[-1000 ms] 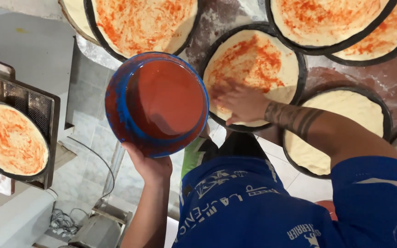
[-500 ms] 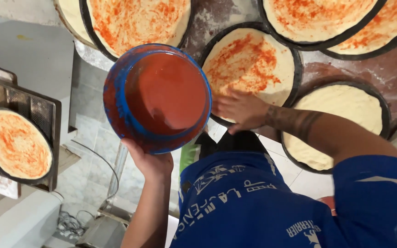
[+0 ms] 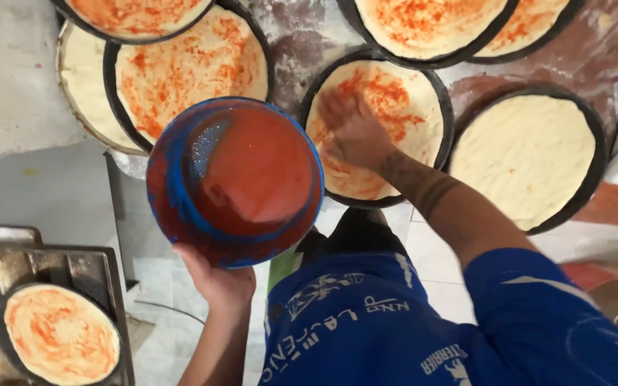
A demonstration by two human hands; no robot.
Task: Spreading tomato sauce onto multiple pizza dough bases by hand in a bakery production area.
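— Where is the half-sauced base (image 3: 402, 96) found?

— It is seen in a dark round pan on the floured counter (image 3: 302, 36), straight ahead of the body, in the middle of the row of pans. Red sauce is smeared over most of it, while the near edge is left pale.

— Which hand is on it?

— The right hand (image 3: 352, 132) is laid flat on its left half, palm down on the sauce. That grip is released: nothing is grasped, though the fingers are blurred.

— And the sauce bowl (image 3: 241, 179)?

— It is held up clear of the counter, just left of that base and nearer the body. It is tilted so that its red inside is shown. It is cupped from below by the left hand (image 3: 216, 279), whose grip is closed around the underside.

— So how are bowl and base related?

— The base is found up and to the right of the bowl, close beside it, and is already covered by the right hand.

— What is around them?

— A bare dough base (image 3: 527, 161) is seen just to the right, a sauced one (image 3: 187, 71) to the left, partly hidden by the bowl, and more are lined up behind. Another sauced base (image 3: 59, 336) is kept on a metal rack (image 3: 119, 314) at the lower left.
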